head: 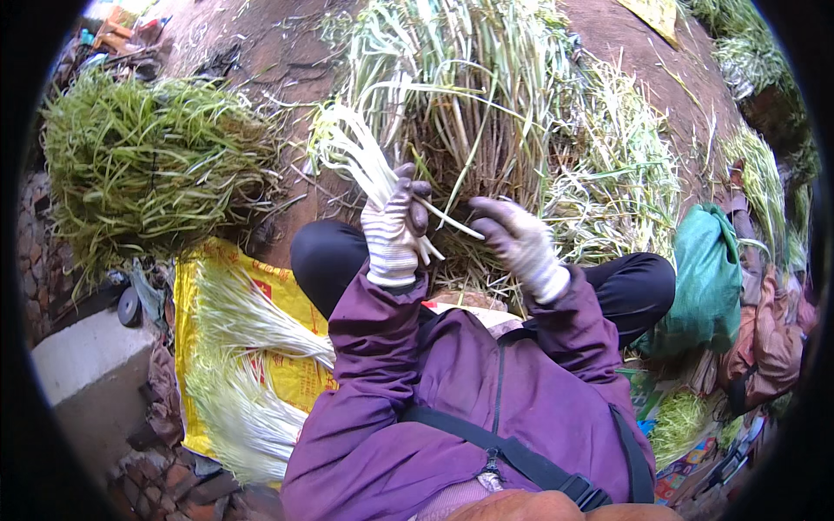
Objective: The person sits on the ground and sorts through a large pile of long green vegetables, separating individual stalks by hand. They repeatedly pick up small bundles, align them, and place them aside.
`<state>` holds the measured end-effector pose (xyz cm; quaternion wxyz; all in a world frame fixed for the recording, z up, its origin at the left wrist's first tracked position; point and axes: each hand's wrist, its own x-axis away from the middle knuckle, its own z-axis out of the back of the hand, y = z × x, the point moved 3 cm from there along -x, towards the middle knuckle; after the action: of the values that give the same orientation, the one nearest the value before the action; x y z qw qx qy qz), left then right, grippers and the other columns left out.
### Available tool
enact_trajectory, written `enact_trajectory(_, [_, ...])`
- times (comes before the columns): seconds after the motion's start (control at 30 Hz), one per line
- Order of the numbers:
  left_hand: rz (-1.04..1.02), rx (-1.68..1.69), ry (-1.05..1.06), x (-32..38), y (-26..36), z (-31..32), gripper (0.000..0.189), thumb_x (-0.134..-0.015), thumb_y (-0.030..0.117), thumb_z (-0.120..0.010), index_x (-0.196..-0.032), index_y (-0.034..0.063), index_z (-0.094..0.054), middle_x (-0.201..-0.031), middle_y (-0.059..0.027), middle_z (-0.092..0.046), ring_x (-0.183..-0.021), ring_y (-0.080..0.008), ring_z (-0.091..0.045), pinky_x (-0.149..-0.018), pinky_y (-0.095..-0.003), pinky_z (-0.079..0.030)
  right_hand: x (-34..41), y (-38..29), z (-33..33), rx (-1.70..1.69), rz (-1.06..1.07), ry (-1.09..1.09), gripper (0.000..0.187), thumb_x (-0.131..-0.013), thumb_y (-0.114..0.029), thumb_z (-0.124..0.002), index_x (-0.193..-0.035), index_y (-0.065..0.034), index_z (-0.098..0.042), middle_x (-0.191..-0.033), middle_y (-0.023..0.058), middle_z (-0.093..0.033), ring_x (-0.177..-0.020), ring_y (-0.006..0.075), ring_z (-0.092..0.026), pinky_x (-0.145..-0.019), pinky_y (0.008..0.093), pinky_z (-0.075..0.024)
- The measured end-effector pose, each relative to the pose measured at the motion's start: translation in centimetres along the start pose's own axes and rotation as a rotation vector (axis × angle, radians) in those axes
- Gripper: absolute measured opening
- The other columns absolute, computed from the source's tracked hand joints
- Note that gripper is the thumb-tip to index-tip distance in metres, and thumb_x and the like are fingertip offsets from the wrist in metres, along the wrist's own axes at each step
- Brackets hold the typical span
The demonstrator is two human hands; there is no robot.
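My left hand (399,225), in a striped glove with dark-coated fingers, is closed around a small bunch of white stalks (357,153) resembling young garlic greens. Their leafy tops point up and left, and the cut-looking lower ends stick out below my fingers. One longer stalk (456,218) reaches right from the bunch. Close to that stalk's tip is my gloved right hand (521,244), slightly blurred, its fingers bent and apart with nothing seen between them. Beyond both hands lies a large heap of long untrimmed stalks (482,124), green above and brownish lower down.
On the left, a pile of green leaves (153,163) lies above a yellow printed sack (186,365) bearing bundles of white stalks (254,404). A concrete block (91,355) stands beside it. Loose trimmings (619,169) and a green woven sack (704,280) are on the right.
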<state>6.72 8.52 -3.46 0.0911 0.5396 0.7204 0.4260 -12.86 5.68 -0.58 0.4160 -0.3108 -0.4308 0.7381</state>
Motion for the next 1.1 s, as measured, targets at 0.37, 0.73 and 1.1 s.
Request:
enact_trajectory(0.37, [0.084, 0.078, -0.050, -0.3, 0.1, 0.8, 0.030, -0.089, 0.016, -0.065, -0.113, 0.0011, -0.055, -0.088, -0.0108, -0.066, -0.081, -0.0238, -0.066, -0.075, -0.0352, -0.054, -4.4, 3.8, -1.9, 0.032, 0.067, 0.139, 0.018, -0.086, -0.018, -0.068, -0.098, -0.0045, -0.067, -0.086, 0.0110, -0.068, -0.078, 0.0233, -0.067, -0.071, 0.0303, -0.0534])
enact_trajectory(0.73, [-0.073, 0.403, -0.428, -0.5, 12.4, -3.4, 0.034, -0.097, 0.019, -0.050, -0.125, -0.0014, -0.050, -0.075, 0.0010, -0.055, -0.044, -0.0064, -0.040, -0.038, -0.0226, -0.034, 2.3, 22.4, 5.8, 0.873, -0.979, 0.035, 0.034, -0.085, -0.042, -0.056, -0.092, -0.0114, -0.068, -0.092, 0.0135, -0.066, -0.083, 0.0298, -0.065, -0.077, 0.0422, -0.0516])
enact_trajectory(1.1, [-0.055, 0.392, -0.469, -2.5, 9.7, -4.3, 0.040, -0.097, 0.014, -0.050, -0.132, -0.0035, -0.045, -0.081, -0.0005, -0.047, -0.048, -0.0054, -0.034, -0.039, -0.0209, -0.032, -10.6, 21.0, 9.4, 0.399, -0.782, 0.290, 0.037, -0.090, -0.042, -0.058, -0.112, -0.0140, -0.067, -0.108, 0.0112, -0.068, -0.093, 0.0269, -0.065, -0.084, 0.0369, -0.0489])
